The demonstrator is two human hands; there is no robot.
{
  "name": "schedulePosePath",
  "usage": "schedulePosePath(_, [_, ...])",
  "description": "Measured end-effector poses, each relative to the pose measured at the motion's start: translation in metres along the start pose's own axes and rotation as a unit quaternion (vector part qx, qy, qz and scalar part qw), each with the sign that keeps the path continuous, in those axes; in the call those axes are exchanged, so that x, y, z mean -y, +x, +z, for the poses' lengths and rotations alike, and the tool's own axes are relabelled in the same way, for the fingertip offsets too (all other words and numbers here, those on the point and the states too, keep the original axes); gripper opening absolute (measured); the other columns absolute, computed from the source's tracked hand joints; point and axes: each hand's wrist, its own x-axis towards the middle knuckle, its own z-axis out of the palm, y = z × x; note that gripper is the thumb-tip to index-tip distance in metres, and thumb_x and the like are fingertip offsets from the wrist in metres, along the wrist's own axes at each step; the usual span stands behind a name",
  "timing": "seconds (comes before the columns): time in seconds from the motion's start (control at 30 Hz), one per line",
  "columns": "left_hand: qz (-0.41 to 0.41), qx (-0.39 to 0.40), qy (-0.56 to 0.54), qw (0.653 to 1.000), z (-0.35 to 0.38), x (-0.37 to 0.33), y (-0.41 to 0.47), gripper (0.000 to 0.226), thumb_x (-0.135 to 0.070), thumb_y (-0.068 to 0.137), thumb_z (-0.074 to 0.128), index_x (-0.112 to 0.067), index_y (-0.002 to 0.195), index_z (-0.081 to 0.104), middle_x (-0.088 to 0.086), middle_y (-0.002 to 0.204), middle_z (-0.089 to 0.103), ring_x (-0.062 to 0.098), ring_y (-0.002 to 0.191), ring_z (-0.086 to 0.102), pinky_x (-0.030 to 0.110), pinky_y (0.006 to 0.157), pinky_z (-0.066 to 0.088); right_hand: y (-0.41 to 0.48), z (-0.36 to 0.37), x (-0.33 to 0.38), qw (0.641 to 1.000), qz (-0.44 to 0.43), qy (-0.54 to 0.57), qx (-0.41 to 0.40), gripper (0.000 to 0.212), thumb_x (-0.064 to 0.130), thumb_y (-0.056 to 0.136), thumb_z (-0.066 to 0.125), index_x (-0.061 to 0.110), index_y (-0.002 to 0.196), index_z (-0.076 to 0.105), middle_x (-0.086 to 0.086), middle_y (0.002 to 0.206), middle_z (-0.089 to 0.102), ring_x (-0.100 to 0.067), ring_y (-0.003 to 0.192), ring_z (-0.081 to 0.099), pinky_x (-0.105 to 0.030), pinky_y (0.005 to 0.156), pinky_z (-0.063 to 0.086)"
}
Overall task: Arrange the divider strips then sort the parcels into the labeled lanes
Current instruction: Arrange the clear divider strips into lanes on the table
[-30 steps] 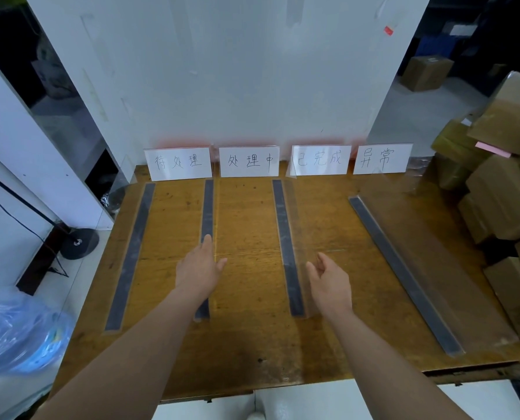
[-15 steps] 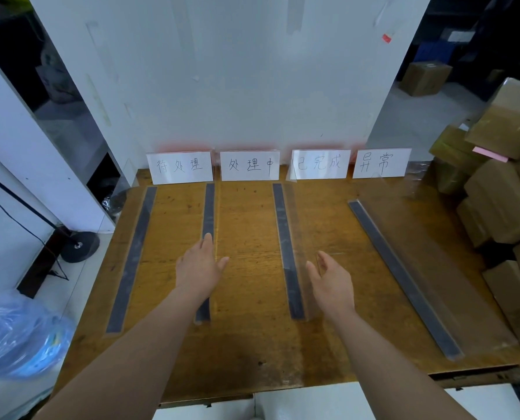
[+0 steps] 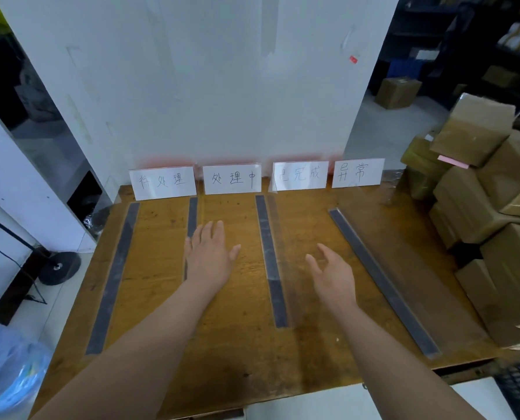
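Brown parcels (image 3: pixel 470 189) stacked right of table (image 3: pixel 240 344); left hand (image 3: pixel 208 256) hides strip (image 3: pixel 192 213).

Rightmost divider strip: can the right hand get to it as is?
Probably yes. The right hand is open just left of the rightmost divider strip, with only bare table between them; the parcels sit beyond it.

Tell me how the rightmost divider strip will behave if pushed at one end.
The rightmost divider strip lies long, thin and flat on the table, so it probably slides and pivots rather than rolls. It looks straight, so likely stiff; its thinness suggests light.
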Motion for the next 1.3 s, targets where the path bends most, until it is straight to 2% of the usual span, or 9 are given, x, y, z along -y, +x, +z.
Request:
schedulePosePath(0.23, [0.079,0.027,-0.039,0.996,0.01,-0.08,0.003,0.068,-0.049,0.1,0.04,-0.014,0.154,0.02,0.008,0.16,0.025,0.027,0.149,0.018,0.048,0.121,0.016,0.016,-0.054,-0.048,0.999,0.024,0.004,-0.035,0.05,0.04,0.095,0.055,0.02,0.14,0.049,0.0,0.139,0.055,-0.019,0.127,0.051,-0.038,0.104,0.041])
schedulePosePath(0.37, [0.118,0.047,-0.062,0.99,0.022,-0.13,-0.001,0.067,-0.047,0.1,0.042,-0.011,0.153,0.023,0.009,0.158,0.03,0.026,0.146,0.025,0.044,0.119,0.021,0.024,-0.092,-0.086,0.996,0.031,-0.012,-0.079,0.042,0.033,0.095,0.058,0.02,0.135,0.055,0.001,0.132,0.06,-0.016,0.118,0.057,-0.028,0.094,0.045])
schedulePosePath(0.43, [0.127,0.06,-0.081,0.987,0.03,-0.153,-0.005,0.067,-0.046,0.1,0.043,-0.011,0.154,0.023,0.01,0.158,0.032,0.026,0.145,0.029,0.041,0.117,0.023,0.027,-0.11,-0.106,0.995,0.042,-0.028,-0.081,0.042,0.032,0.096,0.058,0.019,0.135,0.055,0.0,0.135,0.059,-0.018,0.12,0.056,-0.033,0.097,0.047])
schedulePosePath(0.67, [0.103,0.131,-0.111,0.98,0.068,-0.23,-0.011,0.063,-0.044,0.101,0.043,-0.016,0.154,0.023,0.007,0.157,0.035,0.025,0.143,0.033,0.042,0.115,0.029,0.035,-0.163,-0.175,0.991,0.114,-0.068,-0.008,0.046,0.031,0.093,0.061,0.019,0.136,0.053,-0.001,0.131,0.061,-0.018,0.114,0.059,-0.035,0.094,0.051])
schedulePosePath(0.8, [0.093,0.155,-0.097,0.979,0.09,-0.261,-0.012,0.062,-0.043,0.102,0.043,-0.016,0.154,0.024,0.006,0.156,0.037,0.025,0.142,0.036,0.042,0.114,0.033,0.042,-0.165,-0.197,0.991,0.123,-0.046,0.022,0.027,0.032,0.089,0.067,0.022,0.115,0.066,0.006,0.106,0.068,-0.01,0.092,0.063,-0.026,0.077,0.052])
schedulePosePath(0.9, [0.078,0.167,-0.086,0.979,0.101,-0.273,-0.014,0.062,-0.044,0.102,0.042,-0.016,0.154,0.024,0.007,0.155,0.038,0.026,0.14,0.038,0.041,0.111,0.035,0.046,-0.16,-0.203,0.993,0.109,-0.055,0.009,0.007,0.031,0.089,0.067,0.027,0.094,0.066,0.013,0.085,0.064,-0.002,0.075,0.059,-0.021,0.066,0.052])
schedulePosePath(0.97, [0.071,0.171,-0.085,0.979,0.107,-0.276,-0.017,0.062,-0.044,0.102,0.042,-0.015,0.154,0.024,0.008,0.155,0.038,0.027,0.14,0.038,0.041,0.112,0.034,0.048,-0.158,-0.207,0.993,0.102,-0.063,0.001,0.005,0.029,0.092,0.063,0.026,0.087,0.063,0.013,0.077,0.061,-0.002,0.068,0.058,-0.017,0.06,0.048])
schedulePosePath(1.07, [0.057,0.176,-0.085,0.979,0.112,-0.282,-0.02,0.063,-0.044,0.101,0.043,-0.016,0.154,0.024,0.007,0.155,0.038,0.026,0.14,0.038,0.041,0.113,0.033,0.05,-0.159,-0.213,0.992,0.108,-0.065,-0.012,0.009,0.028,0.093,0.062,0.028,0.084,0.06,0.014,0.074,0.059,-0.001,0.065,0.056,-0.012,0.053,0.04])
schedulePosePath(1.3, [0.04,0.173,-0.085,0.98,0.115,-0.291,-0.021,0.063,-0.043,0.101,0.044,-0.015,0.154,0.025,0.007,0.154,0.04,0.026,0.139,0.038,0.043,0.113,0.034,0.058,-0.176,-0.232,0.991,0.094,-0.081,-0.042,0.012,0.028,0.094,0.059,0.029,0.082,0.056,0.011,0.078,0.06,-0.002,0.066,0.055,-0.012,0.052,0.033])
